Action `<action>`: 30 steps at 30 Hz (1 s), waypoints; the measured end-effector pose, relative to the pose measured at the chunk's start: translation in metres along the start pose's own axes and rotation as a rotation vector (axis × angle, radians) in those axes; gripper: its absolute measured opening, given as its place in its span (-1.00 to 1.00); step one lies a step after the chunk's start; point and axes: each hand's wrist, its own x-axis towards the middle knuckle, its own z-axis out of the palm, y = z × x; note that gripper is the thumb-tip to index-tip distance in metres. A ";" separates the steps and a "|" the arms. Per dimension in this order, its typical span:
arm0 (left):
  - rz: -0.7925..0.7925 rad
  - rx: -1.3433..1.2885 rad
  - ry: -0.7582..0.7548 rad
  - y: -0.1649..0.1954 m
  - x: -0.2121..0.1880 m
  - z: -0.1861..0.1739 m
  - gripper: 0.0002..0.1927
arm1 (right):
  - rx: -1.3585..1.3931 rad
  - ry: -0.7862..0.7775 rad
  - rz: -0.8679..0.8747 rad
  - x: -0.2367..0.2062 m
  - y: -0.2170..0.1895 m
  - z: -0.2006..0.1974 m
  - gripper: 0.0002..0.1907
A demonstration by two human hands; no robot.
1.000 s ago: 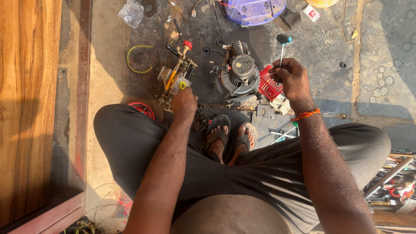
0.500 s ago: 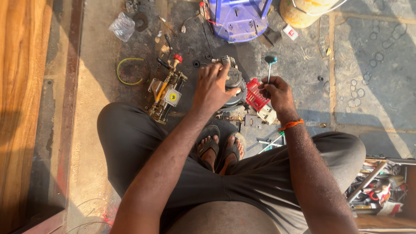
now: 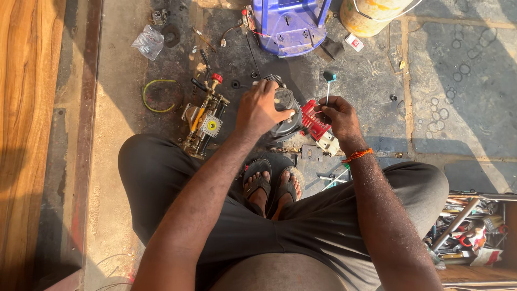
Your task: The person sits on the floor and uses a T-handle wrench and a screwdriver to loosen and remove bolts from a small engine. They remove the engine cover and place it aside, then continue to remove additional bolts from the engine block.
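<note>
Left hand (image 3: 260, 109) clamps the small engine (image 3: 284, 110) on the floor (image 3: 441, 81) — right hand (image 3: 336, 116) grips a screwdriver (image 3: 327, 86), upright, just right.

Hard, warm sunlight falls from the upper right across the floor (image 3: 458, 81), glaring on the pale left strip and the forearms, while the person's own shadow darkens the lap and the parts ahead; focus is sharp throughout, with slight wide-angle bending at the edges.
</note>
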 end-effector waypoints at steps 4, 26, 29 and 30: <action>-0.046 0.141 0.038 0.014 -0.002 0.002 -0.04 | -0.048 0.001 -0.028 0.000 -0.001 0.003 -0.80; -0.303 -0.250 -0.035 -0.040 -0.032 -0.015 -0.49 | 0.026 0.011 -0.054 -0.016 -0.029 0.003 -0.78; -0.391 -0.309 -0.111 -0.038 -0.044 -0.013 -0.51 | 0.039 -0.015 -0.142 -0.023 -0.038 0.011 -0.69; -0.331 -0.242 -0.068 -0.038 -0.046 -0.013 -0.49 | 0.060 -0.031 -0.189 -0.026 -0.042 0.014 -0.66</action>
